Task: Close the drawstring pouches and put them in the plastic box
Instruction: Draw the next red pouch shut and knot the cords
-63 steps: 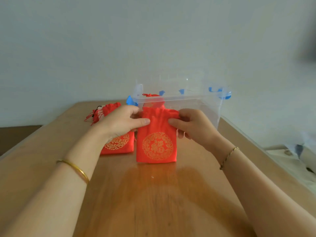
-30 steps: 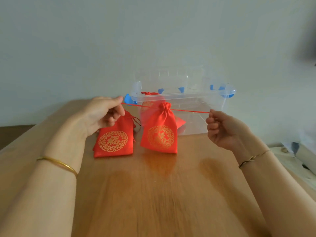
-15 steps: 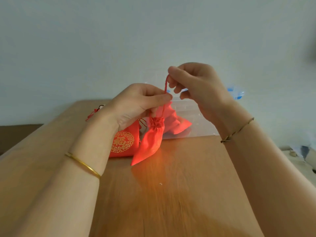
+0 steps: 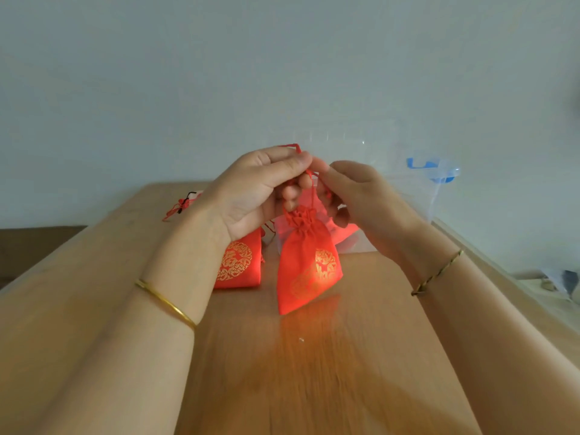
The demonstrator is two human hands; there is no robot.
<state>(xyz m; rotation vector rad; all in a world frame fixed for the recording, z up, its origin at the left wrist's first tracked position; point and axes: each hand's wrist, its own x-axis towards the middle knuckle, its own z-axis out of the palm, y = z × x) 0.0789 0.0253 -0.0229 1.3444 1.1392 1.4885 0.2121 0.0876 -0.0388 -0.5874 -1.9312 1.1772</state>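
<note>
A red drawstring pouch (image 4: 307,271) with a gold emblem hangs above the table, its neck gathered tight. My left hand (image 4: 254,193) pinches its red drawstrings just above the neck. My right hand (image 4: 354,196) pinches the same strings from the right, fingers curled. A second red pouch (image 4: 240,265) lies on the table behind my left wrist. The clear plastic box (image 4: 436,189) with blue latches stands behind my hands, mostly hidden, and something red shows through its wall.
The wooden table (image 4: 314,372) runs toward a pale wall. Red tassel cords (image 4: 180,205) lie at the far left of the tabletop. A lower surface with small items (image 4: 561,284) sits past the table's right edge.
I pulled the drawstrings apart and the pouch neck drew shut. My hands then came together above the pouch, which now hangs lifted with its emblem turned toward me.
</note>
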